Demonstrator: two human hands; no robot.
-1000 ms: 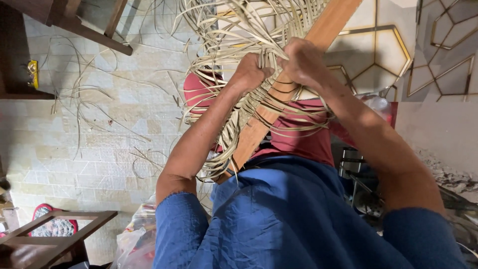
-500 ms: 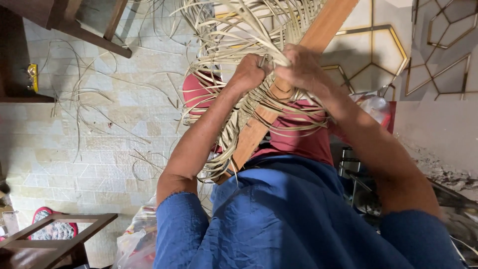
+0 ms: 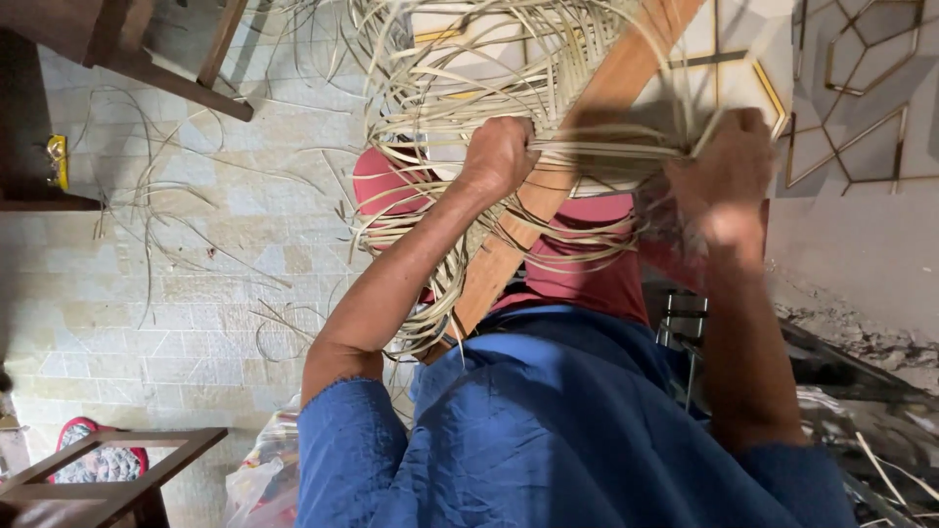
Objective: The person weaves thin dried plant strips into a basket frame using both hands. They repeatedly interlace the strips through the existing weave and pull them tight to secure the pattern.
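My left hand (image 3: 499,156): fist closed around a bundle of pale cane strips (image 3: 606,152). My right hand (image 3: 729,176): closed on the same strips farther right, so they run taut between my hands across the slanted wooden frame bar (image 3: 548,210). Loose cane tangle (image 3: 440,59): hanging above and around the bar. Tiled floor (image 3: 147,274): left, strewn with stray strips. Small wooden frame (image 3: 108,464): near left corner. My blue sleeves (image 3: 548,440): near centre.
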